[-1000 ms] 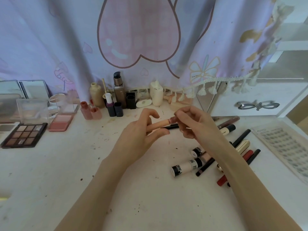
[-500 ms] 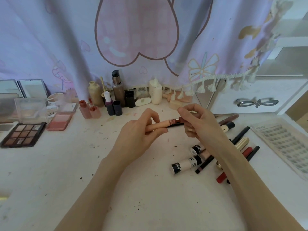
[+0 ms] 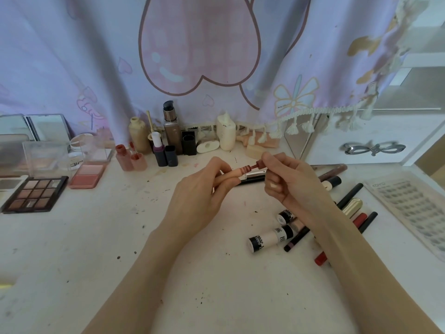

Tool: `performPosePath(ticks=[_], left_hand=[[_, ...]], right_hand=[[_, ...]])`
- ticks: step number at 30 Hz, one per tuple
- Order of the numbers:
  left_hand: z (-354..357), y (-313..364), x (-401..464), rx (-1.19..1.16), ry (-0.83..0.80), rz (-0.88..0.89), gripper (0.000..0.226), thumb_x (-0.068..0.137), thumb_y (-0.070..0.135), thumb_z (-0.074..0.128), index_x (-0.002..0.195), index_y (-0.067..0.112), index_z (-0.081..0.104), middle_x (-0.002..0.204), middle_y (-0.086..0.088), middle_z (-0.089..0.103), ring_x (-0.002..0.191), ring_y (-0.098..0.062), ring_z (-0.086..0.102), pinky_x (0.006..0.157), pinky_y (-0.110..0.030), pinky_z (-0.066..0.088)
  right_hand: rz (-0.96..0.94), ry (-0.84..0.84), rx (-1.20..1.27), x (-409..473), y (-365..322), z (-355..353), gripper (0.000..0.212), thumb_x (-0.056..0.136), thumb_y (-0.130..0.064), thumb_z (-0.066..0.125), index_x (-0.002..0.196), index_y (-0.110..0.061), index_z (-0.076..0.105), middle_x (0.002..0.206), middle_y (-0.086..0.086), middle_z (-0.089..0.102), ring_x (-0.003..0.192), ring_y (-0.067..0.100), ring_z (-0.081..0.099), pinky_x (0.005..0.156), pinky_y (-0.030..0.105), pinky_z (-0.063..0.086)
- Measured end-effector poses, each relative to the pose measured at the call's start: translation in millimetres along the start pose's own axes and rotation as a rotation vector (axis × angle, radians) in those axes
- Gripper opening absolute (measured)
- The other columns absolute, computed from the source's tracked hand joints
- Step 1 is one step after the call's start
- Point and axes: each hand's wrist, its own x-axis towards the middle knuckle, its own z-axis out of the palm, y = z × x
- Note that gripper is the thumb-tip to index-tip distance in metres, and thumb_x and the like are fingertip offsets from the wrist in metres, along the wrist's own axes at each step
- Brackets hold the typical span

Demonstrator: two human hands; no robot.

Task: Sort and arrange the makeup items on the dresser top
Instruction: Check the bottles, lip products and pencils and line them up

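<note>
Above the middle of the white dresser top (image 3: pixel 96 249), my left hand (image 3: pixel 199 196) grips a peach lip-gloss tube (image 3: pixel 231 174) with a ribbed dark-pink neck. My right hand (image 3: pixel 293 182) pinches the tube's dark-red applicator cap (image 3: pixel 260 164), drawn a little way out of the neck so the wand shows. Under and right of my right forearm lies a pile of black-and-white tubes (image 3: pixel 272 237), pencils (image 3: pixel 349 196), a gold lipstick (image 3: pixel 352 206) and a red pencil (image 3: pixel 337 244).
Bottles (image 3: pixel 172 131) and small lipsticks stand along the back by the lilac curtain. An eyeshadow palette (image 3: pixel 36 194), a pink blush compact (image 3: pixel 88 175) and clear cases sit at left. A lash tray (image 3: pixel 409 208) lies at right, beside a white drawer unit (image 3: pixel 361 138).
My right hand has pulled the cap away from the tube's neck, opening a small gap where the wand shows. Both hands stay in the same place.
</note>
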Motion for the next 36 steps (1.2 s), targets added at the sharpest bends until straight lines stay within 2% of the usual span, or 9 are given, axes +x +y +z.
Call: performPosePath(ticks=[4,6,9,14,17,20,27,33,36], left_hand=[[0.3,-0.1,3.4,0.027,0.003,0.002,0.022,0.092,0.041,0.045,0.102,0.024,0.055,0.07,0.023,0.045,0.064,-0.002,0.046,0.059,-0.022,0.038],[0.1,0.3,3.8,0.019,0.001,0.002,0.022,0.092,0.041,0.045,0.102,0.024,0.055,0.069,0.022,0.045,0.063,-0.002,0.046,0.059,-0.023,0.039],[0.2,1.3,2.8,0.002,0.008,-0.005,0.023,0.091,0.041,0.045,0.101,0.024,0.056,0.068,0.021,0.046,0.063,-0.004,0.047,0.059,-0.025,0.04],[1.7,3.7,2.0,-0.004,-0.012,-0.012,0.022,0.091,0.044,0.042,0.098,0.026,0.053,0.066,0.019,0.046,0.059,-0.003,0.045,0.052,-0.016,0.03],[1.5,5.4,1.4,-0.027,-0.021,-0.018,0.025,0.087,0.051,0.035,0.093,0.031,0.049,0.063,0.016,0.046,0.058,-0.002,0.046,0.051,-0.016,0.03],[0.4,4.6,0.4,-0.044,-0.012,-0.024,0.017,0.09,0.047,0.038,0.09,0.033,0.047,0.061,0.016,0.045,0.061,0.002,0.047,0.051,-0.015,0.031],[1.6,0.8,1.0,-0.056,-0.009,-0.024,0.013,0.09,0.045,0.041,0.089,0.034,0.048,0.061,0.016,0.047,0.065,0.005,0.047,0.056,-0.013,0.036],[1.9,-1.8,1.5,-0.068,0.009,-0.026,0.018,0.089,0.046,0.041,0.091,0.032,0.051,0.064,0.016,0.05,0.067,0.001,0.048,0.052,-0.018,0.029],[2.1,-2.7,1.3,-0.055,0.014,-0.028,0.017,0.09,0.045,0.043,0.092,0.031,0.052,0.065,0.016,0.05,0.067,0.001,0.048,0.052,-0.021,0.03]], right_hand=[[-0.029,0.058,0.109,1.0,-3.4,0.5,0.016,0.089,0.0,0.052,0.076,-0.003,0.062,0.058,0.003,0.038,0.044,0.008,0.035,0.042,0.017,0.024],[-0.04,0.051,0.148,0.7,-4.8,1.0,0.017,0.089,-0.003,0.052,0.076,-0.003,0.063,0.063,0.004,0.039,0.046,0.007,0.036,0.044,0.018,0.024],[-0.119,0.075,0.073,-0.3,-2.3,1.4,0.025,0.093,-0.016,0.051,0.073,-0.005,0.062,0.059,0.002,0.04,0.048,0.008,0.034,0.046,0.018,0.024],[-0.229,0.174,-0.043,-2.3,0.8,6.3,0.03,0.094,-0.024,0.05,0.071,-0.008,0.058,0.056,-0.001,0.044,0.048,0.008,0.035,0.045,0.017,0.03],[-0.274,0.202,-0.057,-3.8,-0.6,7.3,0.028,0.095,-0.024,0.05,0.074,-0.006,0.055,0.051,-0.007,0.047,0.046,0.007,0.036,0.044,0.016,0.031],[-0.295,0.217,-0.012,-3.5,-4.3,3.4,0.031,0.096,-0.024,0.047,0.071,-0.008,0.055,0.049,-0.006,0.043,0.047,0.008,0.034,0.046,0.017,0.031],[-0.317,0.221,-0.023,-2.9,-5.9,0.9,0.033,0.097,-0.023,0.045,0.068,-0.01,0.055,0.05,-0.005,0.042,0.047,0.008,0.034,0.047,0.018,0.031],[-0.35,0.243,-0.011,-2.8,-7.6,-1.4,0.033,0.097,-0.025,0.044,0.071,-0.008,0.054,0.051,-0.005,0.041,0.047,0.008,0.034,0.048,0.017,0.032],[-0.353,0.246,-0.027,-2.7,-6.8,-1.7,0.033,0.097,-0.027,0.044,0.072,-0.008,0.054,0.051,-0.006,0.042,0.047,0.008,0.035,0.049,0.018,0.031]])
